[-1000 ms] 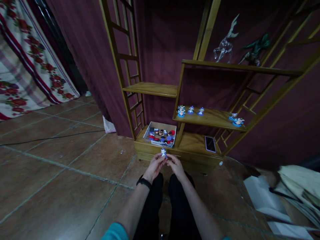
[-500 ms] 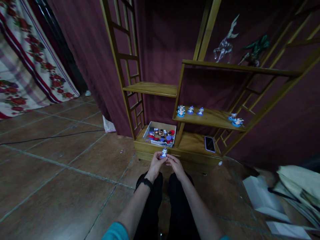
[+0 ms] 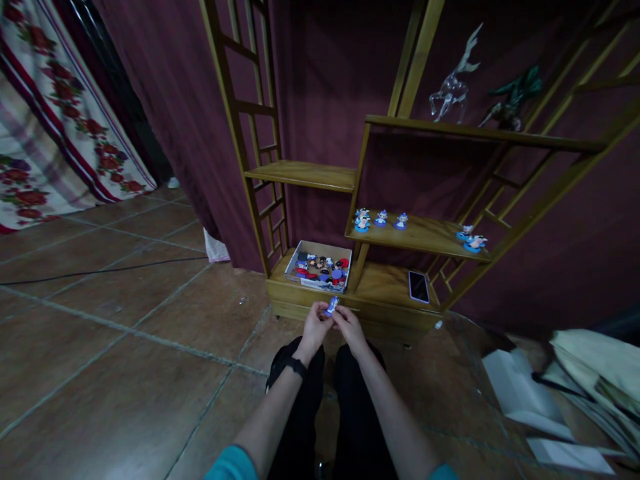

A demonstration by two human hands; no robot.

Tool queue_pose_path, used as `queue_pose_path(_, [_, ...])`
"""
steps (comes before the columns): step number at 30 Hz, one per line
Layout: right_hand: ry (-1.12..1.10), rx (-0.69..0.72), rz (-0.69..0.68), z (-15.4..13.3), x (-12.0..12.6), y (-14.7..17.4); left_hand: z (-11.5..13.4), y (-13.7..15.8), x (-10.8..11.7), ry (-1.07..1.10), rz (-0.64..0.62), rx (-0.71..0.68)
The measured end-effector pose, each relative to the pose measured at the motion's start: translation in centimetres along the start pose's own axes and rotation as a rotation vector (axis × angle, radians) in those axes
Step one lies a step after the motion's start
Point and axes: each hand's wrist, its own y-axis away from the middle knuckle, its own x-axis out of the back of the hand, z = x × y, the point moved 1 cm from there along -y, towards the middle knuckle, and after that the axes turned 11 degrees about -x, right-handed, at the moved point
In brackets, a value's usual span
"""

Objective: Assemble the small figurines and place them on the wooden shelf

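Note:
A small purple-and-white figurine [image 3: 332, 306] is held up in front of the shelf's base, tilted to the right. My left hand [image 3: 317, 325] grips it from the left, fingers closed around its base. From the other side my right hand [image 3: 349, 325] pinches its lower part with the fingertips. Just beyond my hands, a shallow cardboard box [image 3: 295, 273] holds several small figures and red, purple and black pieces. Similar figurines stand on the middle shelf [image 3: 425, 237]: two purple ones [image 3: 401, 221] near its left half, and blue-based ones [image 3: 475, 244] at both ends.
A phone [image 3: 419, 287] lies on the bottom shelf at the right. A clear deer statue [image 3: 451, 87] and a dark green statue [image 3: 515, 100] stand on the upper shelf. White boxes [image 3: 525, 387] and a pale bag [image 3: 600, 363] lie on the floor at right. A cable [image 3: 100, 271] crosses the floor at left.
The figurine has turned and tipped from upright, facing me, to leaning right, and has shifted slightly to the right. Both hands remain on it.

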Motion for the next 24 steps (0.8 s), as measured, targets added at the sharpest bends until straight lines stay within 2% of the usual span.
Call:
queue_pose_path(3, [0.022, 0.048, -0.002, 0.1, 0.0, -0.2, 0.3, 0.2, -0.2, -0.042, -0.011, -0.013])
queue_pose_path(6, [0.036, 0.086, 0.054, 0.3, 0.1, -0.5, 0.4, 0.5, -0.3, -0.079, -0.022, -0.04])
queue_pose_path(13, [0.055, 0.058, 0.118, 0.8, 0.3, -1.1, -0.1, 0.5, -0.3, -0.126, -0.028, -0.066])
queue_pose_path(24, [-0.03, 0.068, 0.088, 0.0, 0.1, -0.5, -0.2, 0.3, -0.1, -0.016, -0.01, -0.007])
